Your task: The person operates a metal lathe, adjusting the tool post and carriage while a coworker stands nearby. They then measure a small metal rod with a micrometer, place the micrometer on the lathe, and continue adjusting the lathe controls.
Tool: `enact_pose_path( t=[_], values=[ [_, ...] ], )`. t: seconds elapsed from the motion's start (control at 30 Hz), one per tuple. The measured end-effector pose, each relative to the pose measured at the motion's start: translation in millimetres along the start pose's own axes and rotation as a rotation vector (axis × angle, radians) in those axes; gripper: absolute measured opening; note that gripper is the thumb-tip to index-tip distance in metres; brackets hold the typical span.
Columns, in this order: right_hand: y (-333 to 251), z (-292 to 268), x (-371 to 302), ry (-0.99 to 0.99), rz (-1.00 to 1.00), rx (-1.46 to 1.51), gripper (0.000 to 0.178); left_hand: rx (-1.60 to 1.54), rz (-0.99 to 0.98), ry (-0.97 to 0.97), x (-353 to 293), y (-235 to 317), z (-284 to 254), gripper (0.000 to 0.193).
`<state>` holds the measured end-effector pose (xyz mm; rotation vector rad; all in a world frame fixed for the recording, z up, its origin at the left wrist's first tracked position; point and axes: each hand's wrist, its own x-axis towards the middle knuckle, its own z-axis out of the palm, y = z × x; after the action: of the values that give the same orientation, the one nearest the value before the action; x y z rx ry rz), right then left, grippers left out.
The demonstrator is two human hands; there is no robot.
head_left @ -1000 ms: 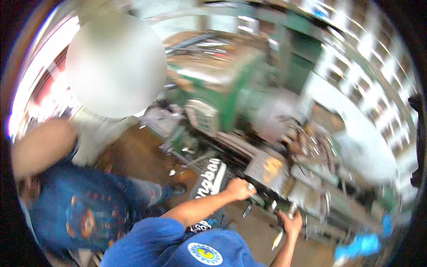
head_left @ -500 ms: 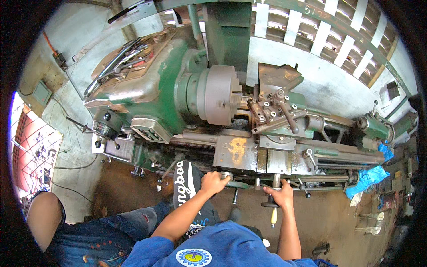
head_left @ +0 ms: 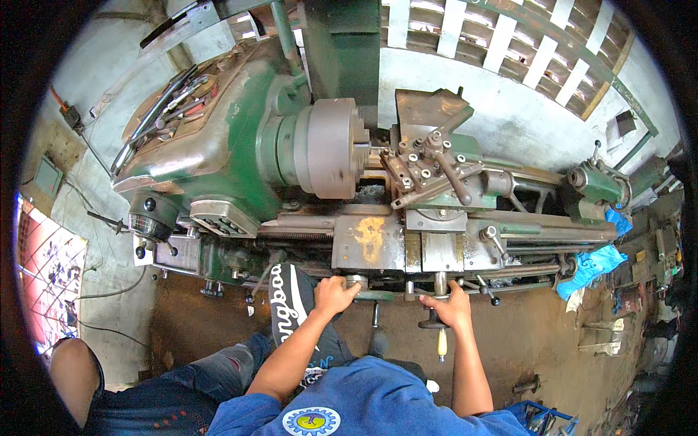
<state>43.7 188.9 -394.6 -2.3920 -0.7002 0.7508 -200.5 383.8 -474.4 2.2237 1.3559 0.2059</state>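
Note:
Both my hands are on the front of a green metal lathe. My left hand (head_left: 336,296) is closed at the carriage handwheel (head_left: 376,296), whose green rim shows beside my fingers. Further right, my right hand (head_left: 448,304) grips the dark cross-slide handwheel (head_left: 432,325), with its yellow crank handle (head_left: 441,343) hanging below. My fingertips there are partly hidden. Above my hands, the big grey chuck (head_left: 327,149) faces the tool post (head_left: 429,163), and a thin piece reaches between them. The carriage (head_left: 349,251) bears a worn orange patch.
Wrenches and other hand tools (head_left: 174,105) lie on the headstock (head_left: 196,156). The tailstock (head_left: 592,190) stands at the right end, near blue plastic (head_left: 592,272). Another person's jeans-clad leg (head_left: 218,360) and a black printed cloth (head_left: 291,298) are close on my left.
The view has shifted slightly, so the lathe sits higher and further left, and a blue crate shows at lower right. Both hands keep their hold.

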Motion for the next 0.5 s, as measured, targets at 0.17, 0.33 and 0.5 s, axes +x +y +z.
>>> enact_pose_path(
  t=[0.17, 0.33, 0.5],
  values=[
    [-2.8, 0.3, -1.4, 0.027, -0.001, -0.06, 0.098, -0.043, -0.02, -0.02, 1.6, -2.0, -1.0, 0.055],
    [-2.7, -0.4, -1.6, 0.002, 0.003, -0.052, 0.083, -0.047, -0.015, 0.006, -0.2, -3.0, -1.0, 0.053],
    [-0.1, 2.6, -3.3, 0.053, -0.038, -0.047, 0.076, -0.061, -0.016, -0.019, 2.1, -8.1, 2.8, 0.051]
  ],
)
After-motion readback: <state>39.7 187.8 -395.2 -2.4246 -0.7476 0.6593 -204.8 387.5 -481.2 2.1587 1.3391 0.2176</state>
